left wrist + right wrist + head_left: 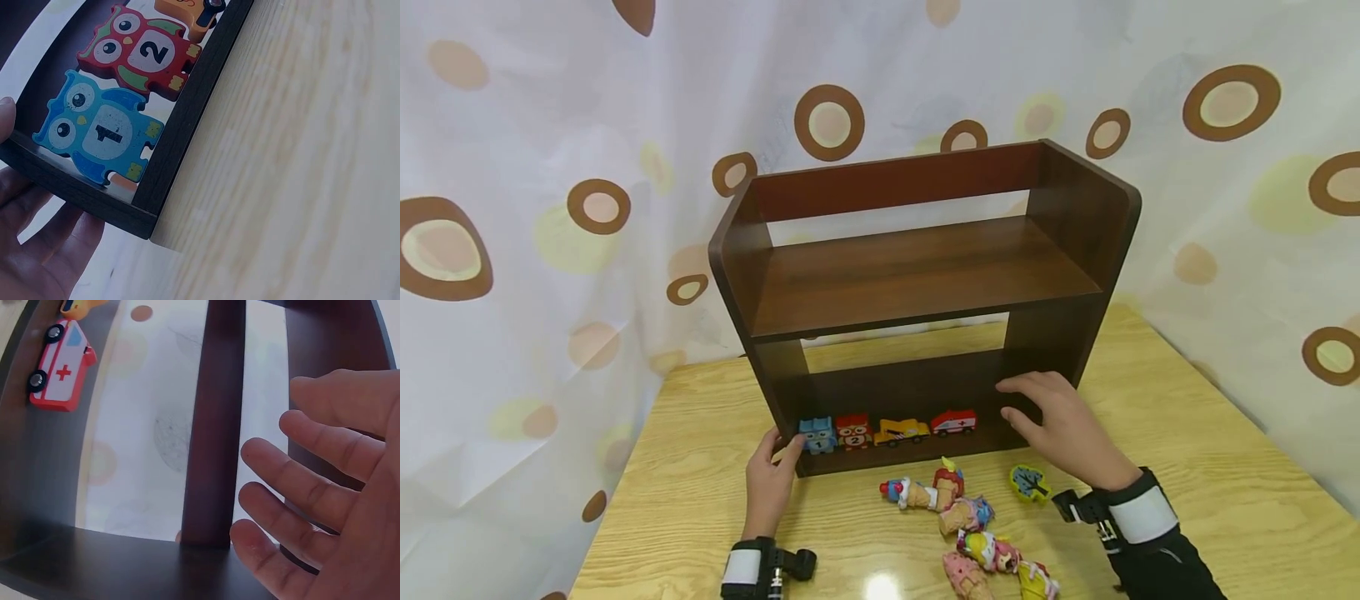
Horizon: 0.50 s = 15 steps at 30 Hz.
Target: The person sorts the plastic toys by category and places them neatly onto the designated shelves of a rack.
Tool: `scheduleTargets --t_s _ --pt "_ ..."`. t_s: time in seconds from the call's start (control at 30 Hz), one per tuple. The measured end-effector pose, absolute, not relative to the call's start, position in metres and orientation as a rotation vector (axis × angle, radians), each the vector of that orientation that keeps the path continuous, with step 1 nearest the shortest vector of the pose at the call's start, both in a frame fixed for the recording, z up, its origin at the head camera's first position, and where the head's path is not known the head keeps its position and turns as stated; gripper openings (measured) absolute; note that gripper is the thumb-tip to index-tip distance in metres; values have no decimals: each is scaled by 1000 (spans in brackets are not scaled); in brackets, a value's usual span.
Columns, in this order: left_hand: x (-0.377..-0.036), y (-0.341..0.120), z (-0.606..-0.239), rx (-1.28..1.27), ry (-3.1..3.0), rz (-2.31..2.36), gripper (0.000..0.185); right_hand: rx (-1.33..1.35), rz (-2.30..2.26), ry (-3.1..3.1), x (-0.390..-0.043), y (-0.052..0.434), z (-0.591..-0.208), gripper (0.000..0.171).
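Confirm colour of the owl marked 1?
Blue owl; clearest in the left wrist view.

- The shelf unit [925,275] was dark brown wood.
- The table [1210,467] was pale yellow with a wood grain.
- The curtain [550,125] was white with brown rings and faint yellow-green spots.
- One owl piece [100,134] was blue with a "1".
- The other owl piece [140,53] was red with a "2".
- The truck [896,432] was yellow.
- The ambulance [57,365] was red and white with a red cross.
- The tree piece [1028,483] was yellow-green.
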<state>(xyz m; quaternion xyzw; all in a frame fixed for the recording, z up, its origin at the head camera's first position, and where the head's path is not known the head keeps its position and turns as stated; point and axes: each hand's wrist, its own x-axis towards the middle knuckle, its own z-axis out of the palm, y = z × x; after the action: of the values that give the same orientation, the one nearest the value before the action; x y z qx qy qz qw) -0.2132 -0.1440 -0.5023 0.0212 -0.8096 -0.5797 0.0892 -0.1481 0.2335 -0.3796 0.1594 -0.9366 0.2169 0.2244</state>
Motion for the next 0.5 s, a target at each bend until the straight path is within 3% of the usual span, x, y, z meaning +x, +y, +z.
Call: scheduleTargets --t_s 0.5 --pt "-213 -145 -502 54 -2398 -1741 51 349 608 -2623 -128 249 -375 30"
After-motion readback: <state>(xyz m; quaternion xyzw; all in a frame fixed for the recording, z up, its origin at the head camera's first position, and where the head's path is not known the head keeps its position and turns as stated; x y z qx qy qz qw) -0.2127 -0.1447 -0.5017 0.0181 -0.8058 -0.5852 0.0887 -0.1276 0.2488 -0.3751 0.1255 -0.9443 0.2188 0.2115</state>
